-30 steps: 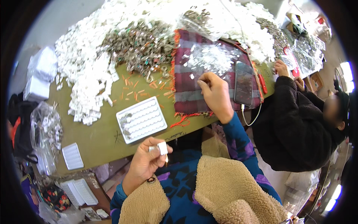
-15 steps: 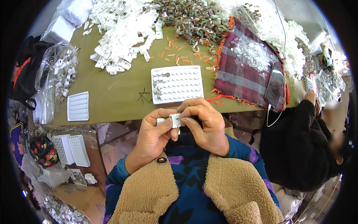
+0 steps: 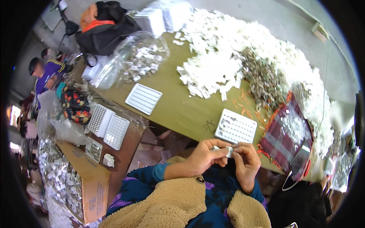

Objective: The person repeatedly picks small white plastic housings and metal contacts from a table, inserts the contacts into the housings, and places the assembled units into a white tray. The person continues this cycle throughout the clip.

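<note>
My left hand [image 3: 205,157] is closed on a small white plastic piece [image 3: 229,152], held just past the near edge of the table. The fingers of my right hand [image 3: 247,163] pinch at the right side of the same piece. What lies between those fingertips is too small to tell. Just beyond my hands sits a white tray [image 3: 237,140] with rows of pegs and a few greyish bits at its far left. Loose orange strips [image 3: 248,114] are scattered behind it.
Heaps of white plastic pieces [image 3: 209,72] and brownish metallic parts [image 3: 262,76] cover the far table. A checked cloth [image 3: 275,138] bears clear bits and a phone [image 3: 300,161]. Leftward are another white tray [image 3: 143,99], a filled plastic bag [image 3: 142,60] and a cardboard box [image 3: 95,190].
The view has swung left and tilted, so the table and my hands appear farther right. My hands stay together at the white piece.
</note>
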Motion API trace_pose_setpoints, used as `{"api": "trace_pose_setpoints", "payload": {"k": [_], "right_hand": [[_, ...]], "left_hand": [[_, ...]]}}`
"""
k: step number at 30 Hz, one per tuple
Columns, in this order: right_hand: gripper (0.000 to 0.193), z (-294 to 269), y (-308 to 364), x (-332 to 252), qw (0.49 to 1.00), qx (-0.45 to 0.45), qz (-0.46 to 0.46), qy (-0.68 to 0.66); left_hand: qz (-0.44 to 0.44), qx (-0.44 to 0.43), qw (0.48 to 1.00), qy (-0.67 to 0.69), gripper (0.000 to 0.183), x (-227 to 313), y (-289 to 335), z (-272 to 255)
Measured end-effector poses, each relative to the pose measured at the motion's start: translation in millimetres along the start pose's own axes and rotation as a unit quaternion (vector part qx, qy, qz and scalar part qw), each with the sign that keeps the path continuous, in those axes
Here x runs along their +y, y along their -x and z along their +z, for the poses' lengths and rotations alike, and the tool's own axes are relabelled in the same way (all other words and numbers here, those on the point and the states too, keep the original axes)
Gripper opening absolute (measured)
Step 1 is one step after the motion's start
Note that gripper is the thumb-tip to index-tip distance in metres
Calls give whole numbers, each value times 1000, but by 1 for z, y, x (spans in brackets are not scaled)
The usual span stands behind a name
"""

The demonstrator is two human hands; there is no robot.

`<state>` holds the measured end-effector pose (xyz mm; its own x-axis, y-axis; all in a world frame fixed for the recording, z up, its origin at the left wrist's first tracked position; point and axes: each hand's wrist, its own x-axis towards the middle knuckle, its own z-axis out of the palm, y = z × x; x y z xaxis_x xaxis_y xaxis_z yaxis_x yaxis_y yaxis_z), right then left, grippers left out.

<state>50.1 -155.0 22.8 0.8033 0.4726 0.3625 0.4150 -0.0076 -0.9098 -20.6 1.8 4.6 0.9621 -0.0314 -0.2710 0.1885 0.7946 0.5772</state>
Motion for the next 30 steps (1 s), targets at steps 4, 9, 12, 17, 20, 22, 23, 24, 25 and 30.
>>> {"api": "trace_pose_setpoints", "payload": {"k": [4, 9, 12, 17, 20, 22, 23, 24, 25, 30], "right_hand": [[14, -3, 7, 2, 1000, 0, 21, 12], [15, -3, 15, 11, 999, -17, -6, 44], [14, 3, 14, 16, 999, -19, -5, 30], [22, -2, 8, 15, 1000, -9, -15, 24], [25, -16, 6, 15, 1000, 25, 17, 5], [20, -25, 6, 17, 999, 33, 15, 29], [19, -28, 7, 19, 999, 37, 23, 27], [18, -31, 9, 21, 998, 24, 22, 50], [16, -33, 11, 23, 998, 16, 20, 56], [12, -30, 14, 28, 997, 11, 48, 65]], "left_hand": [[10, -14, 1000, -4, 23, -8, 2, 1], [4, 34, 998, -46, 24, -18, 8, -1], [-8, 88, 994, -69, 22, -15, 7, 2], [83, 47, 984, -151, 19, 38, 5, 6], [368, 88, 875, -304, 24, 131, 3, -14], [445, 130, 806, -367, 21, 216, -4, -31], [456, 172, 772, -408, 26, 257, -8, -37], [401, 242, 760, -451, 33, 289, -13, -41], [332, 335, 701, -535, 44, 315, -18, -46], [370, 289, 445, -763, 27, 273, -64, -64]]}}
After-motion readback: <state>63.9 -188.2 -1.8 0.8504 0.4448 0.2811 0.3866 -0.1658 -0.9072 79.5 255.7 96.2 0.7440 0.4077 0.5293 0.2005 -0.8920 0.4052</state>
